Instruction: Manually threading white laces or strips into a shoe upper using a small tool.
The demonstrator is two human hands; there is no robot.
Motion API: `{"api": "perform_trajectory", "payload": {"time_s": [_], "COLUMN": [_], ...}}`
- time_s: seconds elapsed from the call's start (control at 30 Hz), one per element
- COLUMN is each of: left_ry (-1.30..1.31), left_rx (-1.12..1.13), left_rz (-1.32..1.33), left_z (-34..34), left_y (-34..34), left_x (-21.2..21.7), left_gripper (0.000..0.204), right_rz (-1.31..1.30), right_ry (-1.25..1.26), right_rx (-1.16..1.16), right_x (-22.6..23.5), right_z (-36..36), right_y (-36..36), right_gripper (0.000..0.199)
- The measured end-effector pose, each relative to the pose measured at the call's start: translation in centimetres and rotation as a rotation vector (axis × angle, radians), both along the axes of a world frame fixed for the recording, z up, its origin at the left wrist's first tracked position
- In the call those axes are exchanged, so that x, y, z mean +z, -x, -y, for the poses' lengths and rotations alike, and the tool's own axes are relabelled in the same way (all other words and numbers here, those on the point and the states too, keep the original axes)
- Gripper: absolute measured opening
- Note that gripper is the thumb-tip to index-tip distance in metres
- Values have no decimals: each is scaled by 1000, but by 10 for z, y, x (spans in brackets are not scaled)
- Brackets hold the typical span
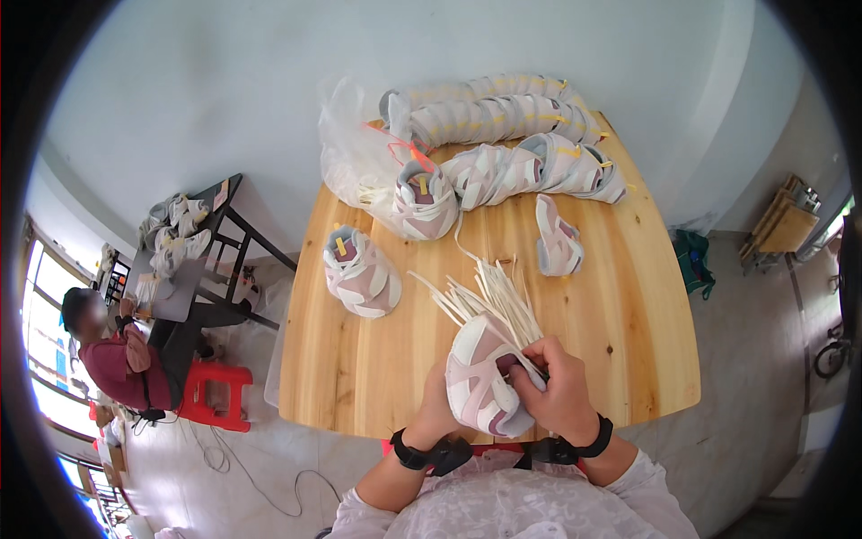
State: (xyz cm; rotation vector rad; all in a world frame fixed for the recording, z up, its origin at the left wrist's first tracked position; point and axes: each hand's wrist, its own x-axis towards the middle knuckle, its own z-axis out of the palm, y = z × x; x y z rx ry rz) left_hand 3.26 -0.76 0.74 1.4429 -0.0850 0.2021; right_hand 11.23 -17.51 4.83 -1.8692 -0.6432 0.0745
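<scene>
Near the table's front edge I hold a pink-and-white shoe upper [483, 370], tilted on its side. My left hand [436, 404] is closed round its left side, its fingers mostly hidden behind the upper. My right hand [555, 386] pinches at the upper's opening on the right, thumb inside; whether a lace is between the fingers I cannot make out. Just beyond the upper lies a loose bundle of cream shoelaces [492, 292]. A laced shoe upper [362, 274] with a yellow tab stands to the left, and a second laced upper [425, 202] stands farther back.
Long nested rows of shoe uppers [503, 121] lie along the wooden table's [620, 341] back. A clear plastic bag [341, 148] sits at the back left, and a single folded upper [558, 238] right of the laces. At left, a person [126, 359] sits on a red stool [218, 395] beside a dark table.
</scene>
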Motion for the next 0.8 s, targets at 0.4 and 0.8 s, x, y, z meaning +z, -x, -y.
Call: {"api": "perform_trajectory", "payload": {"time_s": [0.4,0.8], "left_ry": [572,275], "left_rx": [305,155], "left_rz": [8,-285], "left_z": [6,10], "left_y": [2,-1], "left_x": [17,35], "left_gripper": [35,47], "right_rz": [270,405], "right_ry": [-1,115], "right_rx": [-217,-150], "right_x": [-11,-19], "right_z": [6,0], "right_y": [-11,2], "right_gripper": [22,24]}}
